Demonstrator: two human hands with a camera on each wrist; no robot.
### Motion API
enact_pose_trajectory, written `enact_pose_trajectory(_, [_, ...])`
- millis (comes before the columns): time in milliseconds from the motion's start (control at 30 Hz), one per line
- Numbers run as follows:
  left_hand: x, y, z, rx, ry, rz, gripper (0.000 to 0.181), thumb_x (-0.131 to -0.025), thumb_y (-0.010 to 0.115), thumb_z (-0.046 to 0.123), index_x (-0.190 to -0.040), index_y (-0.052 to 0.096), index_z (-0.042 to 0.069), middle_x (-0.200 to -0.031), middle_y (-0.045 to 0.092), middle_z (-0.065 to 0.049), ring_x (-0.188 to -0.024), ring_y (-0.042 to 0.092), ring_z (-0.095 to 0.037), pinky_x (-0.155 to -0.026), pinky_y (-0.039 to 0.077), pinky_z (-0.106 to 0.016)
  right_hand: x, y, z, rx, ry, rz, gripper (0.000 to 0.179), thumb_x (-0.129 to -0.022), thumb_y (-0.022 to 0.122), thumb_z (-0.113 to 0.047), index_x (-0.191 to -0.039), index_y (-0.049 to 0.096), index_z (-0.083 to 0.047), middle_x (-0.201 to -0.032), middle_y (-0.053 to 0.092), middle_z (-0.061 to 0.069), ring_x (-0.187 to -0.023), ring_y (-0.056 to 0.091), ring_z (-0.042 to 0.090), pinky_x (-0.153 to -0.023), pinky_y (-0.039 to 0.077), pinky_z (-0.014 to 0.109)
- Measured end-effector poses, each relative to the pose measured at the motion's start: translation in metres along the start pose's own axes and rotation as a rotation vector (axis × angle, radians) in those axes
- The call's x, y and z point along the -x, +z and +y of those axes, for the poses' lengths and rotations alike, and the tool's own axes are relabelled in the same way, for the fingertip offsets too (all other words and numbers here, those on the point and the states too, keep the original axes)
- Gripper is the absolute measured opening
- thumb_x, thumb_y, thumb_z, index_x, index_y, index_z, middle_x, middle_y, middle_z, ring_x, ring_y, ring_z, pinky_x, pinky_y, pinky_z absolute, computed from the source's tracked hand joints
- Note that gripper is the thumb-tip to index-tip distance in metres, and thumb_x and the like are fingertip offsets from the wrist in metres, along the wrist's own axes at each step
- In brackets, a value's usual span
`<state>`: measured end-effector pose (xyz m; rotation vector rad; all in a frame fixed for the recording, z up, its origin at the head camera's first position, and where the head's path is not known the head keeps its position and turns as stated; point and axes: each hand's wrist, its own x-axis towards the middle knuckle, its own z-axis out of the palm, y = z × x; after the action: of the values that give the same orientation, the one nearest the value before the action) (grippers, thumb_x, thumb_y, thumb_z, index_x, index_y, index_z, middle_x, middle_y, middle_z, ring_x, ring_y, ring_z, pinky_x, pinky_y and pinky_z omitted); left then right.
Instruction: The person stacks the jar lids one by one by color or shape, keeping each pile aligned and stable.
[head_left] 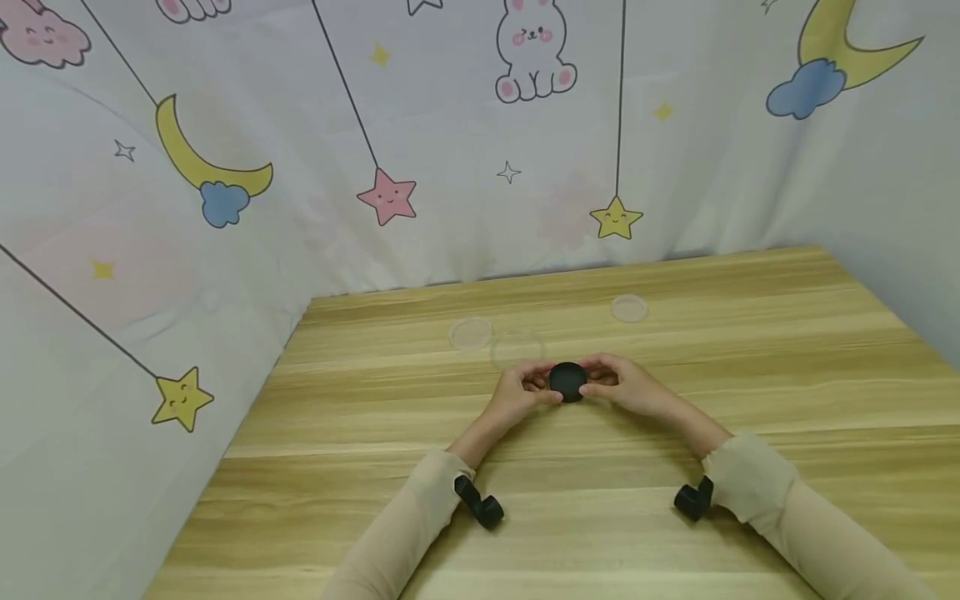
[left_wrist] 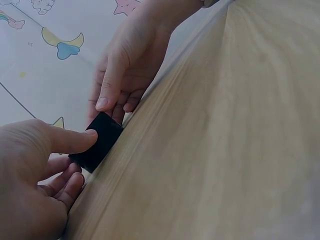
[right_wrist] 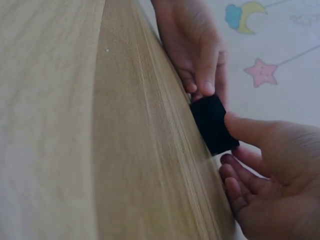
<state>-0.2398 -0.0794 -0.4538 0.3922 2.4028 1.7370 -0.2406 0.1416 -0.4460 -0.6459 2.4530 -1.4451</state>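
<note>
A short black cylinder [head_left: 567,382] with a round, slightly dished top stands on the wooden table, between both hands. From its left side my left hand [head_left: 522,390] grips it, the thumb on the near side and the fingers reaching round behind. My right hand [head_left: 627,386] grips the opposite side in the same way. In the left wrist view the dark side wall of the cylinder [left_wrist: 100,142] shows between the two thumbs. The right wrist view has the cylinder [right_wrist: 214,125] low against the tabletop, its far side partly hidden by fingers.
Behind the hands lie thin clear round discs: one at the left [head_left: 470,334], a larger clear ring [head_left: 517,348] close beyond the left hand, and another disc [head_left: 628,308] farther right. A printed curtain [head_left: 465,142] hangs along the back edge of the wooden table [head_left: 585,533].
</note>
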Motion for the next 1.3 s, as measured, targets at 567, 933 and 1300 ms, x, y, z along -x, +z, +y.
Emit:
enact_pose_trajectory(567, [0.004, -0.006, 0.015, 0.003, -0.046, 0.037, 0.049, -0.084, 0.076, 0.014, -0.129, 0.06, 0.002, -0.113, 0.059, -0.016, -0.09, 0.054, -0.012, -0.08, 0.046, -0.021, -0.002, -0.009, -0.004, -0.036, 0.069, 0.012, 0.057, -0.099, 0.058, -0.026, -0.143, 0.04, 0.004, -0.135, 0.053, 0.028, -0.122, 0.054, 0.04, -0.102, 0.046, 0.049])
enact_pose_trajectory(933, [-0.003, -0.07, 0.021, -0.092, -0.032, 0.236, 0.058, -0.085, 0.076, 0.016, -0.137, 0.052, 0.003, -0.132, 0.053, -0.023, -0.112, 0.05, -0.037, -0.091, 0.046, -0.043, -0.053, -0.016, -0.023, -0.024, 0.063, 0.022, 0.059, -0.099, 0.058, -0.021, -0.148, 0.035, 0.002, -0.141, 0.047, 0.028, -0.127, 0.049, 0.043, -0.102, 0.046, 0.052])
enact_pose_trajectory(1300, [-0.009, -0.082, 0.004, -0.095, -0.257, 0.152, 0.065, -0.081, 0.078, 0.011, -0.136, 0.048, -0.007, -0.137, 0.052, -0.023, -0.128, 0.049, -0.036, -0.107, 0.043, -0.045, -0.091, -0.008, -0.03, -0.036, 0.174, -0.203, 0.068, -0.098, 0.056, -0.014, -0.153, 0.021, 0.003, -0.154, 0.03, 0.028, -0.142, 0.032, 0.043, -0.114, 0.033, 0.056])
